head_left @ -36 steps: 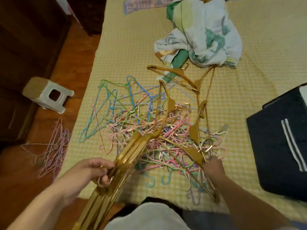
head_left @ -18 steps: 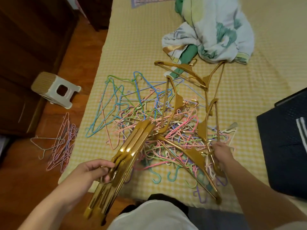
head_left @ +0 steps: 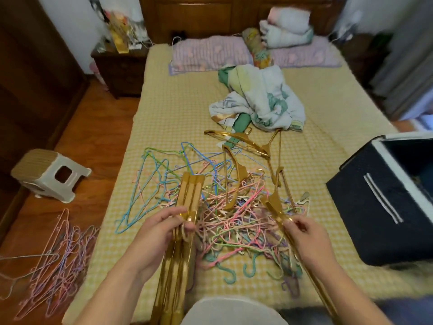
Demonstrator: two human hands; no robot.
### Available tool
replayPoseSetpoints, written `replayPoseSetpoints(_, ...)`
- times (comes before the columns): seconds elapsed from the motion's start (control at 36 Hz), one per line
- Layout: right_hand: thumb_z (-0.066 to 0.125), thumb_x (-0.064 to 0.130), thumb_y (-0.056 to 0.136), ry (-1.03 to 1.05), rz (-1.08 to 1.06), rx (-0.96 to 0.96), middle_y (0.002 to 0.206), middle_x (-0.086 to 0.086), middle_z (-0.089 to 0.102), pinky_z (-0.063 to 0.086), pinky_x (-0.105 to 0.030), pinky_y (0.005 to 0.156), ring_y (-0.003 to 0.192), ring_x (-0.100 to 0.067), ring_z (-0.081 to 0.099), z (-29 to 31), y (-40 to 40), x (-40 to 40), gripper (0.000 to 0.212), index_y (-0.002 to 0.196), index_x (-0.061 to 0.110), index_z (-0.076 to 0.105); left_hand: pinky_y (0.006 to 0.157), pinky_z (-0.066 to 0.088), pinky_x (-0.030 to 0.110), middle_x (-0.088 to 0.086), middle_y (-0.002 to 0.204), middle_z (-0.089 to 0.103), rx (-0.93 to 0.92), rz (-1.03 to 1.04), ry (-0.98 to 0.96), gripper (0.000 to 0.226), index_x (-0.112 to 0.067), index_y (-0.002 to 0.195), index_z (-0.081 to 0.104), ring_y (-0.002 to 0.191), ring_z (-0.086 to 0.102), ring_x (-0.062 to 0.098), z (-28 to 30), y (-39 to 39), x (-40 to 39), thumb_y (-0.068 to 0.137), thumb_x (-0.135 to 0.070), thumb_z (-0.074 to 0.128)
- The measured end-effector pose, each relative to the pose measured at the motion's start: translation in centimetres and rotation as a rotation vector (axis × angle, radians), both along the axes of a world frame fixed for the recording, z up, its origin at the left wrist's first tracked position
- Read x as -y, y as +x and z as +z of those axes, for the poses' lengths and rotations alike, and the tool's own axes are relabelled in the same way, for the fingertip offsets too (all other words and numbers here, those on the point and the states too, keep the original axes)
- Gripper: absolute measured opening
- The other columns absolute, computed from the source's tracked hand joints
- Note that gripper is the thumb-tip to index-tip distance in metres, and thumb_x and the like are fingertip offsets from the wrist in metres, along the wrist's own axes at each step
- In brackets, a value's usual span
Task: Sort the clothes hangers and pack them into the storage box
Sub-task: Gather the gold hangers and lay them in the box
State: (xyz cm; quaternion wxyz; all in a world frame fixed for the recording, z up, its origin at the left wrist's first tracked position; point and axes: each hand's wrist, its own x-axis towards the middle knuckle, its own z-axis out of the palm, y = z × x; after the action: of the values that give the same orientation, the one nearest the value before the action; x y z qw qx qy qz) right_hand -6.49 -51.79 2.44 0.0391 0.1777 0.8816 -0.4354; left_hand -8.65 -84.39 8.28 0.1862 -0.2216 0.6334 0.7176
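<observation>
A tangled heap of thin coloured hangers (head_left: 229, 214) covers the near part of the bed (head_left: 178, 113). My left hand (head_left: 161, 228) grips a stacked bundle of gold hangers (head_left: 191, 191) by their hooks, the bundle standing over the heap's left side. My right hand (head_left: 304, 235) pinches a single gold hanger (head_left: 274, 202) lifted off the heap's right side. More gold hangers (head_left: 236, 141) lie loose behind the heap. The dark storage box (head_left: 379, 207) stands open on the bed at the right.
A crumpled floral blanket (head_left: 262, 102) lies mid-bed, with pillows (head_left: 210, 55) at the headboard. On the wooden floor at the left lie a pile of pink wire hangers (head_left: 54, 259) and a tipped plastic stool (head_left: 49, 174). A nightstand (head_left: 119, 66) stands beside the bed.
My right hand lifted one gold hanger out of the heap and drew it toward me. My left hand swung the gold bundle more upright. The view tilted up, showing the headboard.
</observation>
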Motion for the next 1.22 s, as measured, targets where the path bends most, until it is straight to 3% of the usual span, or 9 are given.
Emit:
replayPoseSetpoints(0.08, 0.064, 0.027, 0.096, 0.038, -0.054, -0.071, 0.069, 0.0, 0.065, 0.041, -0.032, 0.064, 0.07, -0.015, 0.06, 3.4, -0.5, 1.8, 0.025, 0.074, 0.016, 0.068, 0.071, 0.056, 0.036, 0.023, 0.096, 0.076, -0.065, -0.036, 0.104, 0.025, -0.006, 0.118, 0.066, 0.084, 0.074, 0.03, 1.7, -0.5, -0.4, 0.099, -0.001, 0.051)
replayPoseSetpoints(0.31, 0.058, 0.034, 0.099, 0.005, -0.11, -0.109, 0.076, 0.0, 0.069, 0.039, -0.012, 0.05, 0.065, -0.012, 0.062, 10.1, -2.8, 7.7, 0.027, 0.08, 0.016, 0.068, 0.058, 0.058, 0.025, 0.018, 0.104, 0.077, -0.223, -0.193, 0.189, 0.036, -0.017, 0.125, 0.063, 0.095, 0.075, 0.026, 6.2, -2.8, -2.5, 0.091, -0.004, 0.068)
replayPoseSetpoints(0.39, 0.058, 0.037, 0.098, -0.014, -0.092, -0.161, 0.074, -0.003, 0.069, 0.051, -0.031, 0.054, 0.062, -0.017, 0.063, 11.8, -2.9, 10.2, 0.029, 0.079, 0.017, 0.067, 0.058, 0.056, 0.018, 0.018, 0.097, 0.077, -0.283, -0.253, 0.142, 0.036, -0.019, 0.122, 0.064, 0.096, 0.076, 0.024, 7.4, -2.9, -3.8, 0.092, 0.0, 0.07)
replayPoseSetpoints(0.56, 0.062, 0.034, 0.095, 0.007, -0.126, -0.195, 0.071, 0.002, 0.065, 0.045, -0.033, 0.06, 0.068, -0.016, 0.06, 12.8, -2.5, 12.0, 0.025, 0.074, 0.02, 0.062, 0.052, 0.054, 0.019, 0.022, 0.088, 0.069, -0.34, -0.351, 0.153, 0.028, -0.001, 0.117, 0.06, 0.064, 0.072, 0.012, 8.2, -2.5, -6.1, 0.092, 0.012, 0.062)
replayPoseSetpoints(0.67, 0.062, 0.036, 0.093, -0.065, -0.174, -0.152, 0.074, -0.002, 0.07, 0.058, -0.045, 0.067, 0.072, -0.021, 0.069, 12.7, -1.8, 11.5, 0.023, 0.078, 0.019, 0.063, 0.055, 0.057, 0.022, 0.018, 0.086, 0.069, -0.35, -0.422, 0.115, 0.025, 0.0, 0.113, 0.058, 0.068, 0.072, 0.014, 7.6, -2.8, -7.1, 0.092, 0.013, 0.061)
replayPoseSetpoints(0.83, 0.062, 0.036, 0.094, -0.133, -0.218, -0.131, 0.075, -0.001, 0.073, 0.06, -0.052, 0.071, 0.072, -0.022, 0.072, 12.5, -0.6, 9.2, 0.023, 0.076, 0.022, 0.065, 0.064, 0.06, 0.031, 0.028, 0.092, 0.069, -0.355, -0.519, 0.104, 0.028, 0.0, 0.116, 0.057, 0.074, 0.073, 0.019, 7.5, -2.3, -9.2, 0.092, 0.011, 0.063)
replayPoseSetpoints(0.97, 0.061, 0.026, 0.098, -0.172, -0.239, -0.149, 0.066, 0.002, 0.071, 0.056, -0.032, 0.057, 0.056, -0.008, 0.066, 12.8, 0.6, 7.0, 0.022, 0.078, 0.018, 0.066, 0.069, 0.062, 0.029, 0.024, 0.095, 0.073, -0.389, -0.642, 0.061, 0.03, -0.005, 0.115, 0.058, 0.077, 0.074, 0.019, 8.4, -1.7, -11.6, 0.091, 0.012, 0.063)
replayPoseSetpoints(1.08, 0.059, 0.018, 0.1, -0.3, -0.255, -0.158, 0.065, -0.003, 0.068, 0.052, -0.025, 0.051, 0.052, -0.011, 0.064, 13.9, 2.2, 4.5, 0.021, 0.081, 0.011, 0.064, 0.084, 0.058, 0.047, 0.032, 0.094, 0.069, -0.469, -0.806, -0.016, 0.032, -0.011, 0.115, 0.058, 0.084, 0.072, 0.029, 8.9, -1.4, -14.1, 0.091, 0.009, 0.065)
replayPoseSetpoints(1.22, 0.056, 0.017, 0.101, -0.26, -0.241, -0.16, 0.054, 0.005, 0.059, 0.046, -0.02, 0.044, 0.041, -0.003, 0.057, 14.8, 4.3, -0.7, 0.025, 0.077, 0.01, 0.062, 0.068, 0.052, 0.02, 0.008, 0.079, 0.07, -0.548, -0.964, -0.081, 0.031, -0.01, 0.115, 0.053, 0.075, 0.071, 0.015, 9.9, 0.2, -18.7, 0.093, 0.009, 0.064)
